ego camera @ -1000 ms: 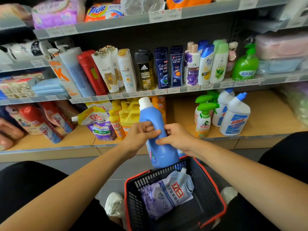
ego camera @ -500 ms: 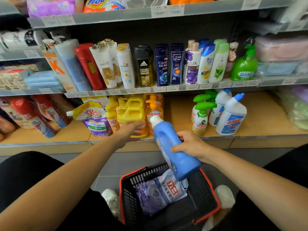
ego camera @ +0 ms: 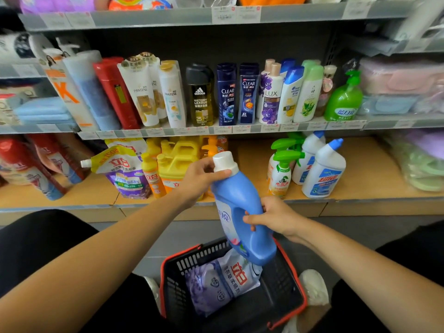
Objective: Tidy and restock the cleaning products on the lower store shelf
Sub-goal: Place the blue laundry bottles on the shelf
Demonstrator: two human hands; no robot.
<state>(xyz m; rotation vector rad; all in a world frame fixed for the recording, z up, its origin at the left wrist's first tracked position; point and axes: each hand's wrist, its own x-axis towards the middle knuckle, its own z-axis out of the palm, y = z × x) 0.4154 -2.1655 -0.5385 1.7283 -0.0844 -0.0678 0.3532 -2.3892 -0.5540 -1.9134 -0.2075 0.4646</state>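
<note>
Left hand (ego camera: 199, 179): fingers and thumb curled round the neck of the blue bottle (ego camera: 240, 200), directly below the white cap (ego camera: 224, 161). Right hand (ego camera: 274, 217): fingers wrapped round the moulded handle on the right side of the bottle body. The two hands are apart, one at each end of the grip zone.

The blue bottle is held off the shelf, tilted, with the cap toward the far left and the base toward the near right. The base sits over the far right corner of the basket (ego camera: 189, 261), a black mesh basket with a red rim, placed on the floor between the person's legs. A purple and white pouch (ego camera: 225, 280) lies flat inside the basket. Whether the bottle base touches the pouch cannot be determined.

Beyond the hands is the lower shelf (ego camera: 360, 164), a wooden board. From left to right it carries a purple refill pouch (ego camera: 125, 174), an orange bottle (ego camera: 151, 176) and yellow jugs (ego camera: 177, 162). A bare section follows, then green spray bottles (ego camera: 281, 169) and white bottles with blue caps (ego camera: 322, 169), all upright.

The shelf above carries a row of shampoo bottles (ego camera: 225, 94), with a green pump bottle (ego camera: 343, 102) at the right end.
</note>
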